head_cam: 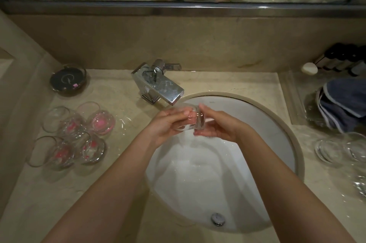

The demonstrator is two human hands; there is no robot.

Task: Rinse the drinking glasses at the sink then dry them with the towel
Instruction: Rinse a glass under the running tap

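Observation:
A clear drinking glass (pixel 195 119) lies on its side under the chrome faucet (pixel 158 84), above the white sink (pixel 277 124). My left hand (pixel 168 126) grips its body, fingers curled round it. My right hand (pixel 215 125) holds its thick base from the right. Water falls from the glass into the basin. Several glasses (pixel 73 133) with pink residue stand on the counter at the left. Two clear glasses (pixel 340 149) stand on the right. A blue-grey towel (pixel 344 104) lies folded on a tray at the right.
A dark round dish (pixel 68 80) sits at the back left of the beige counter. Dark bottles (pixel 344 60) and a white soap (pixel 309 68) stand at the back right. A mirror runs along the wall above. The drain plug (pixel 217 219) is near the sink's front.

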